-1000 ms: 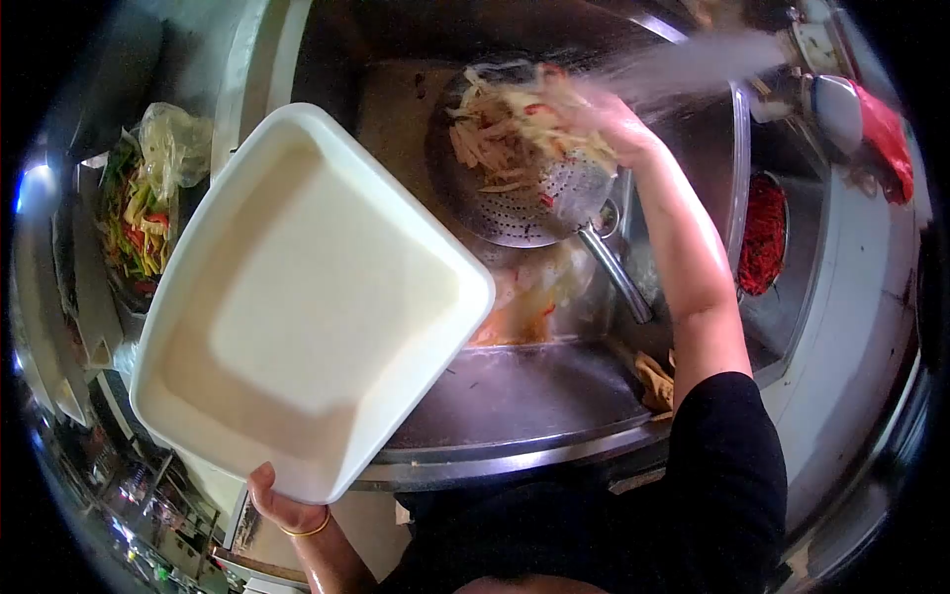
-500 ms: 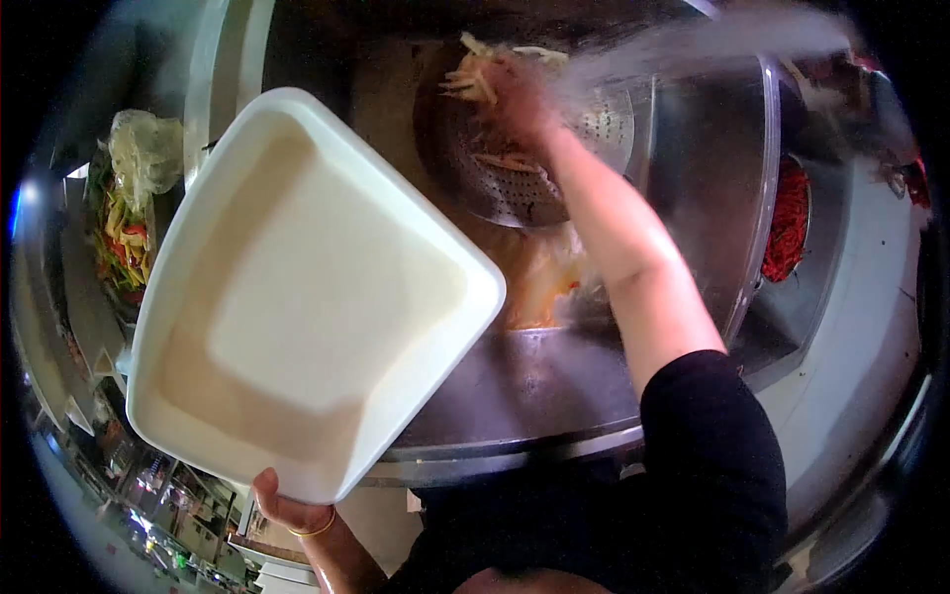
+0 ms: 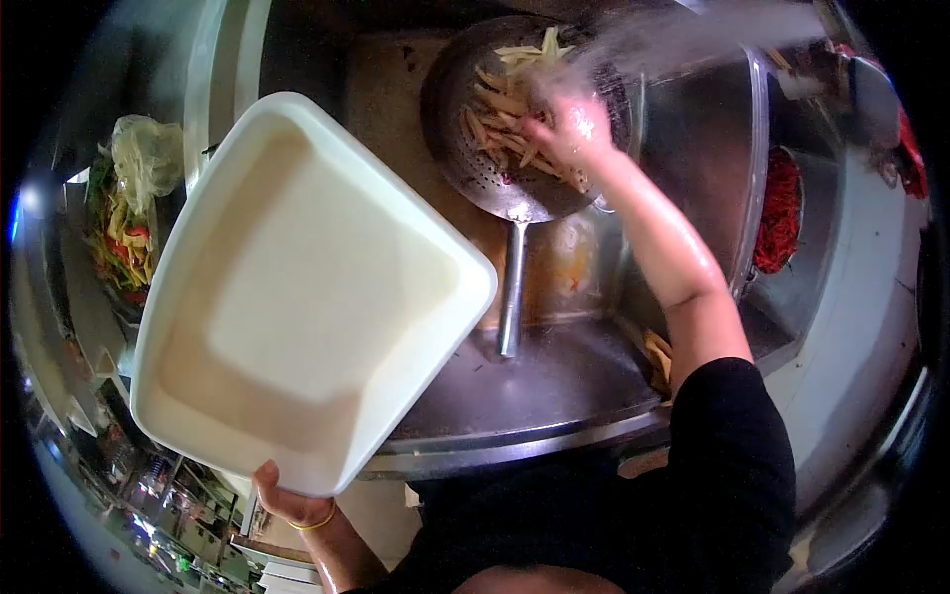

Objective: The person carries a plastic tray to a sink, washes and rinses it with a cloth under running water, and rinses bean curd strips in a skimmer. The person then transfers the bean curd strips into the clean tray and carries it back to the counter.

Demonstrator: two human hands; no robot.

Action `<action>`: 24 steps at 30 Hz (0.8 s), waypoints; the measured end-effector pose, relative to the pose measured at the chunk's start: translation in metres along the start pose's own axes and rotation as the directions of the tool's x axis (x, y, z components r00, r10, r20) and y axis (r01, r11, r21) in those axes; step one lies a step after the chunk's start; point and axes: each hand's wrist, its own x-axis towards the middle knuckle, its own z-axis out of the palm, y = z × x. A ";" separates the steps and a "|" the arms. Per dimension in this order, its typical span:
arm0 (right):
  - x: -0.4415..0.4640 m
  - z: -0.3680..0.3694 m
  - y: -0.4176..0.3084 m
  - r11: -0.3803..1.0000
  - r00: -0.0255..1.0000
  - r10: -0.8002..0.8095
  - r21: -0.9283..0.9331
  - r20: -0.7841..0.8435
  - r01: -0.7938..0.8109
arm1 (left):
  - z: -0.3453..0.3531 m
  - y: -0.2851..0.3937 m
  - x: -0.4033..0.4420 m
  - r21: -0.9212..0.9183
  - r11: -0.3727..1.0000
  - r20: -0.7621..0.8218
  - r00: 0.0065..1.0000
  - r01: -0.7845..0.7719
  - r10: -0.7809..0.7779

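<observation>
My left hand (image 3: 289,503) grips the near rim of a large white tub (image 3: 307,297), which is tilted so its bare inside faces me. Over a round perforated metal strainer (image 3: 524,203) is my right hand (image 3: 569,124), wet and under a stream of water (image 3: 703,45). Its thumb shows, but the other fingers are blurred by spray. Pale strips of food (image 3: 500,114) lie in the strainer beside and below that hand. The strainer's metal handle (image 3: 513,287) points toward me across the sink's front ledge.
The strainer sits in a deep metal sink (image 3: 381,109). Shredded red food fills a bowl (image 3: 779,213) at the right. On the left are mixed cut vegetables (image 3: 127,233) and a clear plastic bag (image 3: 146,158). A yellowish piece (image 3: 658,361) lies near my right elbow.
The strainer's handle has swung from the lower right to point straight toward me. My right hand has moved about over the food strips. The white tub stays nearly in place.
</observation>
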 end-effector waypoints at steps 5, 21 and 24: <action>-0.006 0.052 -0.006 0.994 0.975 0.055 0.082 0.217 -0.074 | -0.008 0.001 0.000 -0.019 0.998 -0.002 0.999 0.053 -0.053; -0.064 -0.008 -0.012 0.981 0.847 -0.159 0.179 0.507 0.076 | -0.007 -0.001 0.001 0.041 0.999 0.096 0.995 -0.029 0.025; -0.080 -0.008 -0.008 0.976 0.988 -0.037 0.219 0.151 0.003 | -0.008 -0.002 0.000 0.044 0.998 0.072 0.997 -0.044 0.040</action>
